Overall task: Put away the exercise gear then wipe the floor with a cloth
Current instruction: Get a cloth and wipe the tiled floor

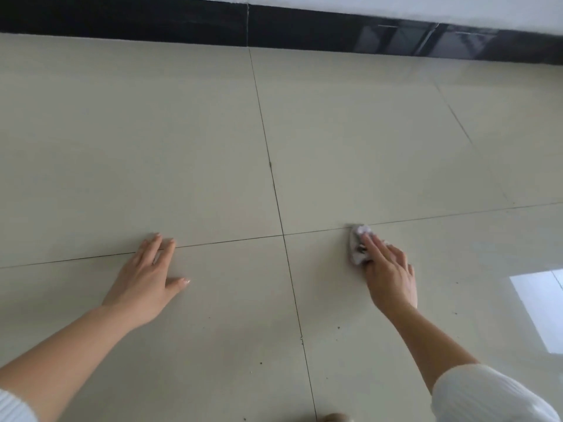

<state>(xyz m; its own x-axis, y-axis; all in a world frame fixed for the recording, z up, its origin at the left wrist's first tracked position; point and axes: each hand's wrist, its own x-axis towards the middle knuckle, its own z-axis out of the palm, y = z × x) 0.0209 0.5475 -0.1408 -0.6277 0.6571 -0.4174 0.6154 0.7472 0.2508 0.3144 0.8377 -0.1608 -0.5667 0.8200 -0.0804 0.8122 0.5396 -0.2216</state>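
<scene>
No writing, label, brand, number or sign can be read anywhere. The cloth (357,249) is blurred and shows only grey and white patches; whether it carries any print is too unclear to tell. The floor (182,147) tiles and the black skirting (152,22) are plain.

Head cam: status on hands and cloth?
Left hand flat on floor, open. Right hand open, pressing cloth to floor. Only dark specks nearby.
</scene>
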